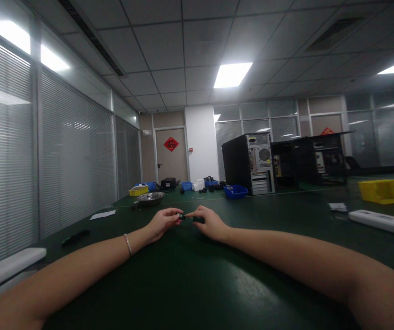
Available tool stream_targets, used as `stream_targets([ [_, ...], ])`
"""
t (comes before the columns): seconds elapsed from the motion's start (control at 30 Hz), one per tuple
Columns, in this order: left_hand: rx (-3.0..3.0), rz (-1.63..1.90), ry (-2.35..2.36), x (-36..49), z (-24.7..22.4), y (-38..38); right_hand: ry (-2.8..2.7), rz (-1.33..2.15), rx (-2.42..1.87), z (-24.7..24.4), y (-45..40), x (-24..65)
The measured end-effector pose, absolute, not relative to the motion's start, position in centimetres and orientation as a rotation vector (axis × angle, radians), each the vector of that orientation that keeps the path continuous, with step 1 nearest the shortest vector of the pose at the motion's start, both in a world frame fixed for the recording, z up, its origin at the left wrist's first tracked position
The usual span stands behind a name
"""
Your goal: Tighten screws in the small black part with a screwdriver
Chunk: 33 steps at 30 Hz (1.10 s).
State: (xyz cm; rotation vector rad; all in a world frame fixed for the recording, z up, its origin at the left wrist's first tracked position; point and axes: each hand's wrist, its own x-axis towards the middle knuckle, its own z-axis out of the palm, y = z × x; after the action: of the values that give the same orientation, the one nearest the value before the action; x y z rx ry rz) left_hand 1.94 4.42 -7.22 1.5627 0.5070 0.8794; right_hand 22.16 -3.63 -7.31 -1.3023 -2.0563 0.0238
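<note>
Above the green tabletop (197,284), both hands meet in the middle of the head view. My left hand (164,223), with a bracelet at the wrist, pinches a small dark part (182,216) between thumb and fingers. My right hand (212,223) is closed around the dark handle of a small screwdriver (198,220). Its thin shaft points left at the small part. Whether the tip touches the part is too small to tell. The part's exact kind cannot be made out.
A metal bowl (151,198) and yellow tray (138,190) stand behind my left hand. Farther right are a blue tray (235,191), a black computer case (240,160) and a yellow bin (386,191). White bars (384,222) lie at both sides; a paper (102,215) lies left.
</note>
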Motion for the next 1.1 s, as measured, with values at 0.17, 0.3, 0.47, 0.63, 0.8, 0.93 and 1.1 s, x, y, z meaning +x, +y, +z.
stream_targets([
  [0.17,1.545,0.882,0.496,1.9,-7.3,4.4,-2.058,0.017,-1.278,-7.4,-3.6,22.2],
  [0.3,1.521,0.837,0.494,1.8,-7.0,4.0,-2.072,0.019,-1.246,-7.5,-3.4,22.4],
  [0.47,1.484,0.809,0.506,1.6,-6.7,3.8,-2.087,0.018,-1.172,-7.7,-3.1,22.4],
  [0.63,1.440,0.778,0.495,1.3,-6.8,4.1,-2.106,0.054,-1.096,-7.6,-3.2,22.4],
  [0.8,1.458,0.763,0.492,1.5,-7.0,4.3,-2.101,0.066,-1.083,-7.8,-3.0,22.4],
  [0.93,1.519,0.806,0.494,1.6,-7.2,4.7,-2.076,0.076,-1.114,-7.8,-2.8,22.4],
  [1.1,1.729,0.777,0.567,1.8,-7.4,4.7,-2.009,0.095,-1.126,-7.6,-3.0,22.4],
])
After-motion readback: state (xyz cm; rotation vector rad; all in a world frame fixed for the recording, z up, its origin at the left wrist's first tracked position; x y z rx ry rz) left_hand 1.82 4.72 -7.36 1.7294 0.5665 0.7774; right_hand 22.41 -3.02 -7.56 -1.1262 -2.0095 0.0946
